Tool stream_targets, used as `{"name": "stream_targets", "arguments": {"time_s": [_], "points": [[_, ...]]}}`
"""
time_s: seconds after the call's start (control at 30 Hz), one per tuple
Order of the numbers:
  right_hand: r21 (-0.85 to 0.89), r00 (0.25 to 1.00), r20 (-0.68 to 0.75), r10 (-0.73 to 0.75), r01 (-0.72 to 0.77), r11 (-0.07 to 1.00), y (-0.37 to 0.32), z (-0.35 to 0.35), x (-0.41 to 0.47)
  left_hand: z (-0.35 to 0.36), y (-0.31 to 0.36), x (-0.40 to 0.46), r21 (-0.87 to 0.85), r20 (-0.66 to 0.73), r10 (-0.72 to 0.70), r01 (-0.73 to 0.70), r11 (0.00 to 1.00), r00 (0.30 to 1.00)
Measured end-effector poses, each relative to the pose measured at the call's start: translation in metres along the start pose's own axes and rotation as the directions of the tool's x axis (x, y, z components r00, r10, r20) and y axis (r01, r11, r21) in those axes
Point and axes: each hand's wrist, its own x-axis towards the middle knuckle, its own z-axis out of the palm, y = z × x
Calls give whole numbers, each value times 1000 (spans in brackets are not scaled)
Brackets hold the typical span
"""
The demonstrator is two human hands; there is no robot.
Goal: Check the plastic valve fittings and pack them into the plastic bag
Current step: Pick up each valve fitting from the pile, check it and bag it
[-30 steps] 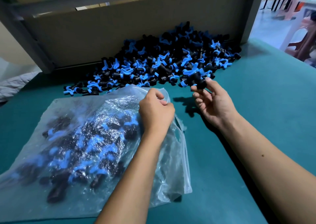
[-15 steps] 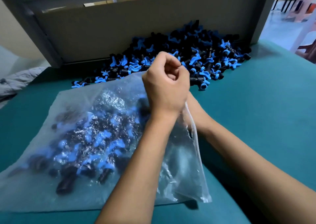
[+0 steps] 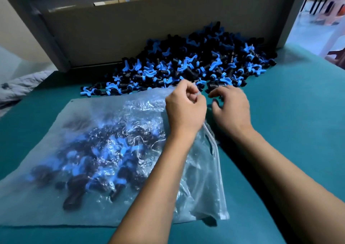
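The left hand (image 3: 183, 109) is pinching the clear plastic bag's (image 3: 104, 150) far edge, while the right hand (image 3: 230, 109), fingers loosely curled, is hovering near the black-and-blue plastic valve fittings (image 3: 186, 68).

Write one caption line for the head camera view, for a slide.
Left hand pinches the plastic bag edge; right hand reaches toward the pile of valve fittings.

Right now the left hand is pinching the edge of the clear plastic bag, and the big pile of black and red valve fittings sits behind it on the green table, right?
Nearly. The head view shows the pile of valve fittings is black and blue, not red. The left hand does pinch the clear plastic bag on the green table.
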Motion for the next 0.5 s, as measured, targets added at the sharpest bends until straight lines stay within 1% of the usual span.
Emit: {"name": "stream_targets", "arguments": {"time_s": [0.03,0.07,0.13,0.17,0.2,0.23,0.27,0.33,0.37,0.4,0.43,0.47,0.5], "points": [[-161,999,36,-13,18,987,12,-2,2,3,-6,-3,59,69,-28,24,998,997],[-302,993,117,-2,38,952,20,-3,3,6,-12,-7,120,136,-47,30,992,990],[-372,961,260,91,13,928,27,-2,5,10,-21,-13,244,251,-54,-9,970,966],[-384,950,294,106,16,923,30,1,5,12,-24,-16,286,285,-51,-34,958,957],[-368,950,297,101,16,930,33,3,5,13,-27,-17,306,293,-51,-43,951,955],[-318,962,263,79,9,948,34,4,4,13,-29,-18,306,282,-63,-27,952,957],[-249,976,204,73,-20,968,32,3,4,13,-31,-17,293,260,-86,7,956,962],[-127,990,72,121,-111,986,32,-1,2,12,-34,-15,256,211,-136,80,963,968],[-104,989,19,147,-145,984,33,-2,2,11,-36,-14,241,193,-157,108,965,969],[-122,989,-24,147,-149,981,34,-2,2,11,-38,-13,226,179,-176,134,965,968],[-160,993,-25,116,-118,980,33,-1,2,10,-38,-13,213,169,-194,156,964,966],[-204,997,22,78,-72,976,32,0,2,10,-39,-13,202,161,-206,172,964,965],[-248,994,105,30,-3,969,31,2,2,10,-39,-13,196,157,-212,180,964,965]]}}
